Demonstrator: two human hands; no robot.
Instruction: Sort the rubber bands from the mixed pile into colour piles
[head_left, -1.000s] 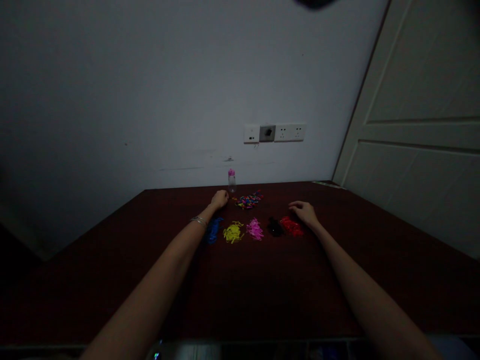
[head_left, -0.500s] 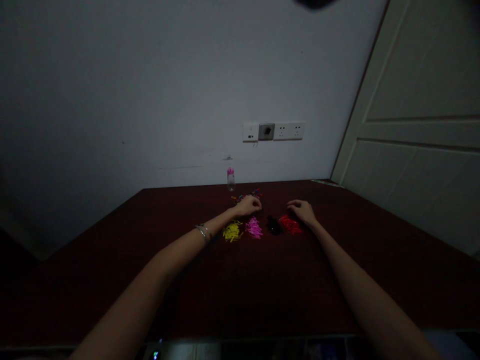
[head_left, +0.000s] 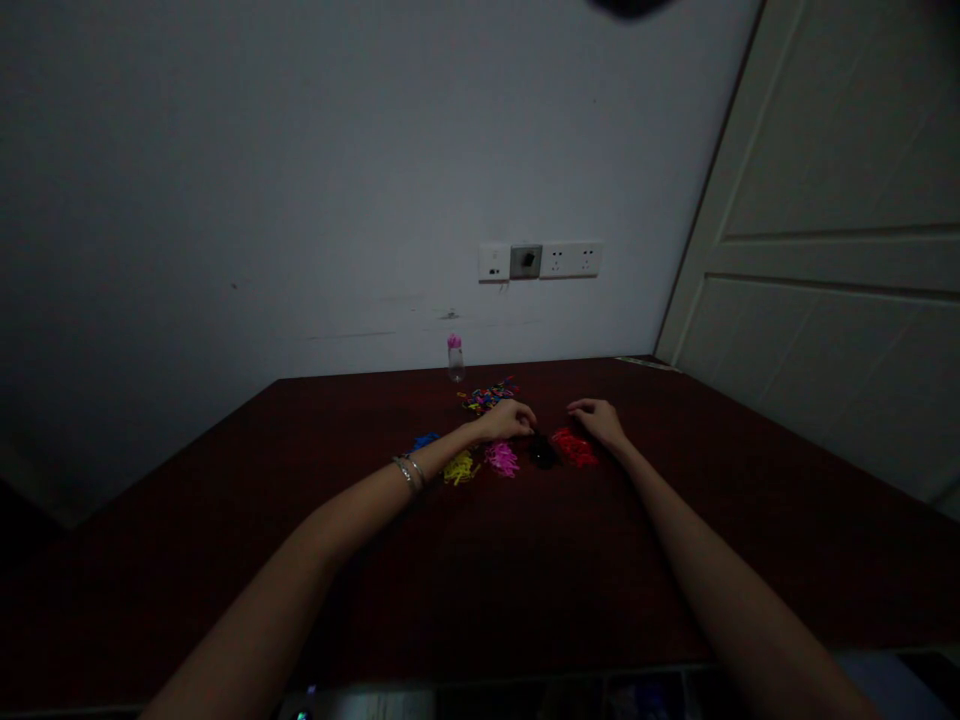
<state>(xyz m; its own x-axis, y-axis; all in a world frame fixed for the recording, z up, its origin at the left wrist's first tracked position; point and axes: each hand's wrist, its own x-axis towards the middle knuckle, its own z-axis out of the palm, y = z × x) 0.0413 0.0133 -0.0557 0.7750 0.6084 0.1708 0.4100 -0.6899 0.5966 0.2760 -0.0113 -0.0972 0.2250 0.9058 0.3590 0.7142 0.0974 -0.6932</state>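
Note:
Small coloured pieces lie in piles on a dark red table (head_left: 480, 580): a blue pile (head_left: 426, 439), a yellow pile (head_left: 459, 467), a pink pile (head_left: 501, 459), a black pile (head_left: 541, 453), a red pile (head_left: 574, 447) and a mixed pile (head_left: 487, 396) behind them. My left hand (head_left: 508, 421), with bangles on the wrist, reaches across above the pink pile, its curled fingertips at the black pile; whether it holds a piece is too small to see. My right hand (head_left: 598, 420) rests fingers-down on the table beside the red pile.
A small clear bottle with a pink top (head_left: 454, 358) stands at the table's back edge by the wall. Wall sockets (head_left: 540, 261) are above it. A white door (head_left: 832, 300) is on the right.
My left hand has moved right, from near the bottle across the mixed pile to the black pile. The blue pile shows again. My right hand has stayed by the red pile.

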